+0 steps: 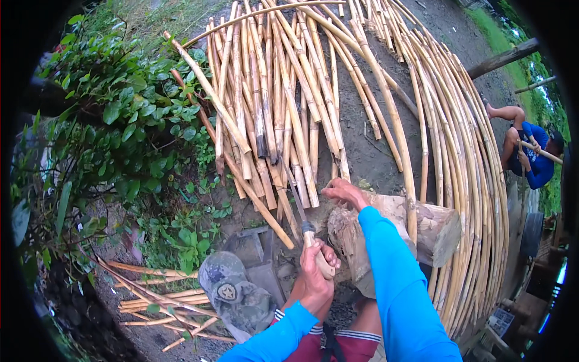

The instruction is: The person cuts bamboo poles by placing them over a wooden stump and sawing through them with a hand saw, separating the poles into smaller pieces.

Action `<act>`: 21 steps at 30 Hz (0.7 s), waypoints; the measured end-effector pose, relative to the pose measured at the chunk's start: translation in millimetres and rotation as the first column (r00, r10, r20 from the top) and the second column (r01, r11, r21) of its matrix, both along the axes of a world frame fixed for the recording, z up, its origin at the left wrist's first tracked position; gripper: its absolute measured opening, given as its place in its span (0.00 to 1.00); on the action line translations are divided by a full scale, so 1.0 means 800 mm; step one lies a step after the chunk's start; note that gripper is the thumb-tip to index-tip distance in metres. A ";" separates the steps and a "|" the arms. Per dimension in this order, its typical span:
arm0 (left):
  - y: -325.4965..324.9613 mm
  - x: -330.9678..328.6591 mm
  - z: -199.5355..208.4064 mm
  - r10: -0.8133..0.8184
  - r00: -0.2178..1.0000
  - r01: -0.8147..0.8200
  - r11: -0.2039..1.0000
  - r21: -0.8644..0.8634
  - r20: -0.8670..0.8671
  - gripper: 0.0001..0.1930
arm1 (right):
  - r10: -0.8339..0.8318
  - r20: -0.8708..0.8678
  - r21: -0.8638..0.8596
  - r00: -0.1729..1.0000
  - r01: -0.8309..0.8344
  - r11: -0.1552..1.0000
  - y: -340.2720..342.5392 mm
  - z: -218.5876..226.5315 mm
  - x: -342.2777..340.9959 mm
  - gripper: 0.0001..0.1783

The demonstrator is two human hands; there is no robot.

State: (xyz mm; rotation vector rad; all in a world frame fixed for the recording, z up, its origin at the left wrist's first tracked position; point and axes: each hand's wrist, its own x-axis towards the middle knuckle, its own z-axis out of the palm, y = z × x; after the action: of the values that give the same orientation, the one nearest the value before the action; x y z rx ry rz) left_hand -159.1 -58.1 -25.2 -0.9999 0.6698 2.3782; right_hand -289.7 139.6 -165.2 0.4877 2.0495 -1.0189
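My left hand [318, 270] is closed around the pale wooden handle of a machete [309, 234]. Dark wrapping covers the handle's upper end, and the thin grey blade points up and to the left, toward the bamboo pile. My right hand [347, 192] reaches forward over the near edge of a rough log [350, 232]. Its fingers stretch to the left with nothing visible in them. Just beyond both hands lie the near ends of many cut bamboo poles [289, 120], some with darkened tips.
Long bamboo poles [461, 151] curve along the right. A camouflage cap [232, 292] rests beside my left forearm. Leafy bushes [120, 120] crowd the left, above shorter bamboo pieces [169, 295]. At far right, another person [537, 151] in blue holds a bamboo piece.
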 end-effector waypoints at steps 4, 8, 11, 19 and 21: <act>0.000 -0.005 -0.004 -0.037 0.999 0.037 0.999 0.037 -0.007 0.09 | 0.115 -0.178 0.210 0.977 -0.077 0.975 -0.011 -0.096 -0.025 0.29; -0.004 -0.005 -0.007 -0.042 0.999 0.040 0.998 0.044 0.034 0.09 | 0.067 -0.138 0.325 0.988 -0.018 0.946 -0.047 -0.156 -0.043 0.38; -0.004 -0.010 -0.004 -0.069 0.994 0.062 0.994 0.090 0.079 0.09 | -0.002 -0.173 0.344 0.985 0.063 0.937 -0.068 -0.173 -0.052 0.38; -0.001 -0.017 -0.009 -0.086 0.992 0.076 0.990 0.116 0.087 0.10 | -0.500 -0.144 -0.165 0.854 0.478 0.863 -0.030 -0.186 -0.059 0.28; -0.003 -0.016 -0.011 -0.091 0.990 0.073 0.985 0.159 0.106 0.10 | -0.607 0.074 -0.441 0.791 0.572 0.692 -0.023 -0.173 -0.068 0.17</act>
State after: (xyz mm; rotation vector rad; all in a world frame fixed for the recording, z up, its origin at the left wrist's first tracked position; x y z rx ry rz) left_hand -172.1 -60.4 -34.4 -1.0107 0.4674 2.2450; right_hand -344.2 121.1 -303.7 0.9050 1.6509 -1.8684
